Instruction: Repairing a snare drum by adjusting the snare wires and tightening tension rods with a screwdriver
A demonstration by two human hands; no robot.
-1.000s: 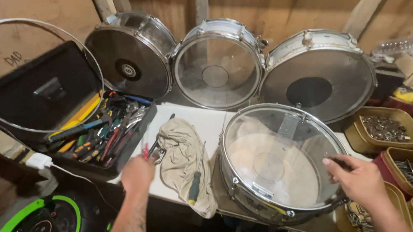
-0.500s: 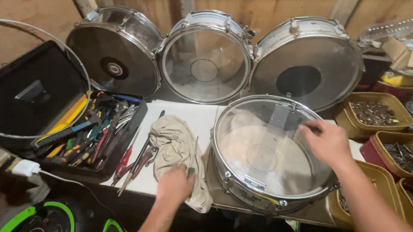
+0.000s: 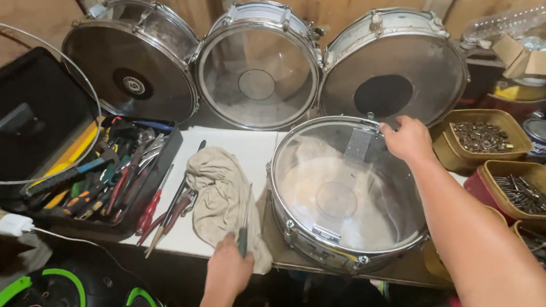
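A chrome snare drum (image 3: pixel 342 193) with a clear head lies flat on the white table (image 3: pixel 248 148). My right hand (image 3: pixel 409 138) grips its far rim near the metal snare wires. My left hand (image 3: pixel 228 269) is closed on the dark handle of a screwdriver (image 3: pixel 245 219) that lies over a crumpled beige rag (image 3: pixel 219 196) to the left of the drum.
Three more drums (image 3: pixel 257 65) lean against the wooden wall behind. An open black toolbox (image 3: pixel 96 173) full of hand tools sits at left, with loose pliers (image 3: pixel 165 216) beside it. Tubs of screws and nuts (image 3: pixel 484 138) stand at right. A clear drum hoop (image 3: pixel 93 100) rests over the toolbox lid.
My right hand slid from the drum head to the far rim. My left hand moved right along the rag and closed on the screwdriver handle.
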